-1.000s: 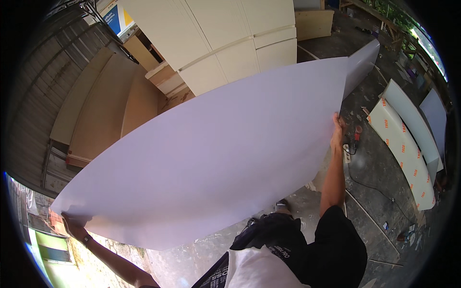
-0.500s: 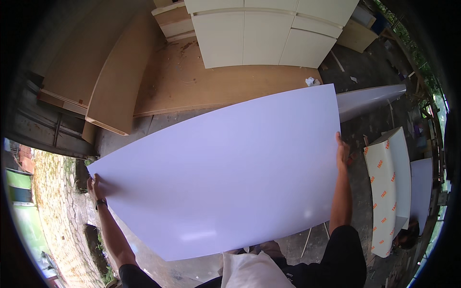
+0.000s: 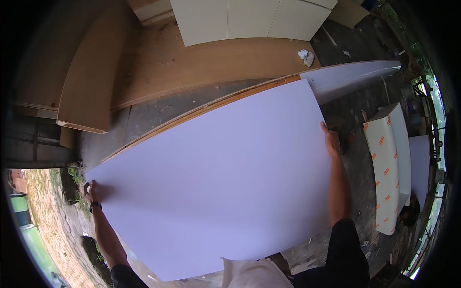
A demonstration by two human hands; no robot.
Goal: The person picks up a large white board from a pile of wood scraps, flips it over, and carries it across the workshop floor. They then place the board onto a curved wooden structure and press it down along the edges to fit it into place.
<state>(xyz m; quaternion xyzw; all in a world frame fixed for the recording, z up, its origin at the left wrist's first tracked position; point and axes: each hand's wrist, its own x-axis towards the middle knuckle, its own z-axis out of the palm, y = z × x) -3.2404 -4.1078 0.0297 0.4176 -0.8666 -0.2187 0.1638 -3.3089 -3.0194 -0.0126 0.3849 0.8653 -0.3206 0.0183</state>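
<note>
A: Here we are: a broad, flat, pale-lilac sheet (image 3: pixel 206 187) with a smooth face is up in both bare hands, on the near side of the white, flat-fronted cabinet (image 3: pixel 249 21)!

B: And the grip?

A: The left hand (image 3: pixel 91 191) grasps the sheet's left edge, well left of the cabinet. The right hand (image 3: pixel 330 139) grasps the opposite edge, near-side of the cabinet's right end. Neither is released.

B: So how far along?

A: Lifting looks done; I'd call this mid-handling. Between sheet and cabinet shows a long, lilac-faced panel with a brown wooden edge (image 3: pixel 353 79). The two aren't flush: wood peeps out on the cabinet side. Whether they touch, I can't tell. Letting go isn't done; beyond that, nothing here settles what's left.

B: And its looks?

A: Clean! Even colour, a soft shadow by the left hand, no marks I can spot. It seems narrower leftward, though the lens may bend that.
</note>
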